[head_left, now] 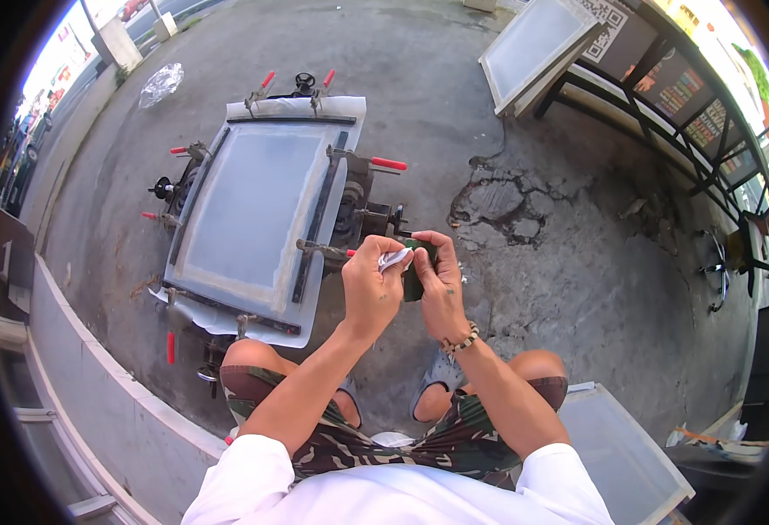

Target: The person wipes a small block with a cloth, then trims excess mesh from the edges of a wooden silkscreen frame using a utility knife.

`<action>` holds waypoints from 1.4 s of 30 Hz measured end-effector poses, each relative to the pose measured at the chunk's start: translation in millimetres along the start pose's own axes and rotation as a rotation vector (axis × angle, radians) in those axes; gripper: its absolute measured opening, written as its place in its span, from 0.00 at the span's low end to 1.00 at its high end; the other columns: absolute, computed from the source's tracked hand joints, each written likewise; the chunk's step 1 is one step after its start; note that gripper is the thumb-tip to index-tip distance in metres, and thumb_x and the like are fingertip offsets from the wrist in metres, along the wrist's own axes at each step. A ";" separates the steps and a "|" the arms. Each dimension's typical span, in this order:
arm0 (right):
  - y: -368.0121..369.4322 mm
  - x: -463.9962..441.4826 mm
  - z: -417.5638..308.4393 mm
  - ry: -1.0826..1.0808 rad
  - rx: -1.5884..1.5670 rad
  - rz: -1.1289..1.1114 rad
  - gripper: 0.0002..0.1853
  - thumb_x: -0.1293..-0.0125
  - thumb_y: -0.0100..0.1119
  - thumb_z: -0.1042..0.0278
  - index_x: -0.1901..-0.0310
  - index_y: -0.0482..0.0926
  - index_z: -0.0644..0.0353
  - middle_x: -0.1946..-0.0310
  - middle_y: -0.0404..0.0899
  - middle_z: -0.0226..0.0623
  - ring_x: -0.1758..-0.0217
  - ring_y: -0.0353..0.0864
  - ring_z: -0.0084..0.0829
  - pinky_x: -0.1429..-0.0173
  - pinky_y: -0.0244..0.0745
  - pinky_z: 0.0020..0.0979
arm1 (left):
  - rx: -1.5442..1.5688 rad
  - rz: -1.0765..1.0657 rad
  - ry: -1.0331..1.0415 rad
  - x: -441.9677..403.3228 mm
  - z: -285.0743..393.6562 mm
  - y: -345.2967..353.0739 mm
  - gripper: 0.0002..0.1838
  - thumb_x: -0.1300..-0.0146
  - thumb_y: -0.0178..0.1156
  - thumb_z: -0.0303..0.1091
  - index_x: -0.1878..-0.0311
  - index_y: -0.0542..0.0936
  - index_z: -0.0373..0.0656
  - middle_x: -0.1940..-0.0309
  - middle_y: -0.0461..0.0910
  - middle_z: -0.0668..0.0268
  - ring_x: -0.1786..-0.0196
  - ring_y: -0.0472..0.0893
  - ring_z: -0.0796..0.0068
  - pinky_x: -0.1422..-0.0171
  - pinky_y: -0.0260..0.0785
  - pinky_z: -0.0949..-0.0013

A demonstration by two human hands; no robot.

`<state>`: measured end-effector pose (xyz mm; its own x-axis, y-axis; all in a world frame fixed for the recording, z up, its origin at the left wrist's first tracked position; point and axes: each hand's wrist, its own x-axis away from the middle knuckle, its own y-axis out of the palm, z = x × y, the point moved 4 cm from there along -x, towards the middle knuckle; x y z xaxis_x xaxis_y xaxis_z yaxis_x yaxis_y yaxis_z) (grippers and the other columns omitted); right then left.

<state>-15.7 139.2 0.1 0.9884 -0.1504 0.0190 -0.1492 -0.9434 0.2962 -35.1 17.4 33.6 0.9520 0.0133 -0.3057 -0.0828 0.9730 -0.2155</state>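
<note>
Both hands meet in front of my knees. My left hand (373, 284) is closed, pinching a small crumpled white piece (392, 259) that looks like paper or cloth. Beside it, my right hand (441, 293) is closed round a small dark green flat thing (413, 282), perhaps a packet; the fingers cover much of it. The fingertips of the two hands nearly touch. To the left of my hands lies a screen-printing frame (240, 219) with pale mesh stretched over it, held by black bars and red-handled clamps (389, 164).
Another pale framed screen (612, 455) lies by my right knee. More framed screens (538, 44) lean at the upper right beside a dark metal rack (629, 109). Broken concrete (511, 206) marks the floor ahead. Clear plastic (161, 85) lies at the upper left, and a low wall (113, 350) runs along my left.
</note>
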 end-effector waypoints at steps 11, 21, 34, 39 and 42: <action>-12.2 -3.4 -4.4 -0.150 0.091 0.117 0.09 0.22 0.56 0.71 0.44 0.75 0.56 0.59 0.79 0.28 0.58 0.78 0.21 0.53 0.75 0.27 | 0.086 -0.186 -0.184 2.3 -2.6 2.3 0.05 0.30 0.66 0.29 0.57 0.83 0.38 0.68 0.83 0.72 0.66 0.80 0.86 0.63 0.71 0.78; -3.2 9.9 -19.4 -0.316 0.389 0.219 0.10 0.24 0.56 0.74 0.44 0.75 0.57 0.59 0.81 0.33 0.57 0.78 0.22 0.52 0.76 0.28 | -0.095 -0.072 -0.015 15.2 -3.0 13.3 0.09 0.25 0.60 0.33 0.55 0.79 0.36 0.70 0.82 0.62 0.69 0.80 0.75 0.65 0.71 0.69; -6.1 6.0 -21.5 -0.350 0.291 0.220 0.10 0.22 0.55 0.71 0.42 0.73 0.57 0.58 0.78 0.29 0.58 0.75 0.19 0.54 0.73 0.24 | 0.140 -0.205 -0.169 3.4 -1.4 2.3 0.06 0.25 0.60 0.30 0.58 0.80 0.37 0.71 0.81 0.71 0.70 0.76 0.85 0.65 0.68 0.76; -2.2 9.5 -25.7 -0.447 0.453 0.222 0.10 0.22 0.55 0.72 0.42 0.73 0.57 0.59 0.79 0.29 0.62 0.77 0.21 0.56 0.73 0.26 | -0.073 -0.150 0.112 9.8 -2.8 6.7 0.09 0.24 0.58 0.33 0.58 0.79 0.36 0.72 0.79 0.71 0.70 0.75 0.84 0.66 0.67 0.75; -7.3 3.2 -19.7 -0.396 0.300 0.194 0.10 0.20 0.53 0.67 0.42 0.73 0.55 0.63 0.78 0.29 0.67 0.76 0.20 0.64 0.73 0.26 | 0.162 -0.203 -0.144 11.1 -15.6 8.7 0.11 0.22 0.55 0.37 0.58 0.77 0.40 0.72 0.76 0.72 0.71 0.73 0.84 0.69 0.67 0.74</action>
<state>-10.9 151.4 16.9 0.8651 -0.3754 -0.3328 -0.3863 -0.9217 0.0355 -29.9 22.4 13.9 0.9772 -0.1645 -0.1343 0.1512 0.9830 -0.1043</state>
